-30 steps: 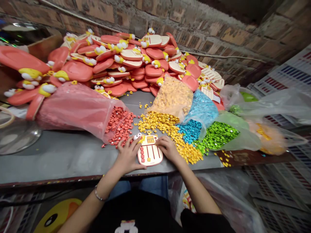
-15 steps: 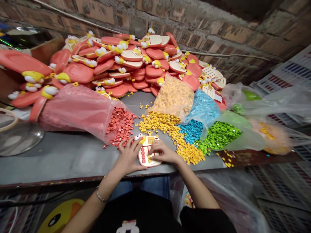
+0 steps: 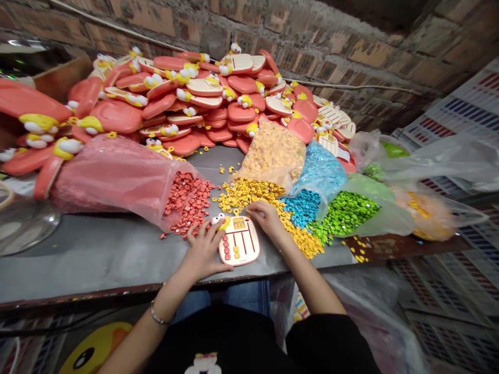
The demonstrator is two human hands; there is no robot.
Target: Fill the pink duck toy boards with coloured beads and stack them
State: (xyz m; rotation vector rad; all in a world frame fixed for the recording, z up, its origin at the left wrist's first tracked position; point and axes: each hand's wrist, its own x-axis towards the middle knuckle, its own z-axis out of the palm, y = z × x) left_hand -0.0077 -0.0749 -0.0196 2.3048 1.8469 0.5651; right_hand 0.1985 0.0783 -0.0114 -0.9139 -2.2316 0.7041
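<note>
A cream and orange toy board (image 3: 238, 241) with a yellow duck head lies on the grey table top (image 3: 97, 254), with red and yellow beads set in its columns. My left hand (image 3: 205, 248) grips the board's left edge, fingers spread and thumb along its lower side. My right hand (image 3: 267, 218) is off the board, its fingertips down among the loose yellow beads (image 3: 249, 193) past the board's upper right corner. Whether those fingers pinch a bead is hidden. A pink bag of red beads (image 3: 187, 205) spills just left of my left hand.
Blue beads (image 3: 300, 208) and green beads (image 3: 345, 213) spill from plastic bags on the right. A heap of orange-red duck boards (image 3: 195, 98) rises behind, against a brick wall (image 3: 331, 47). White plastic crates (image 3: 460, 124) stand at the right.
My right hand has lifted off the board and moved up toward the yellow beads. My left hand stays on the board. The whole view has shifted slightly.
</note>
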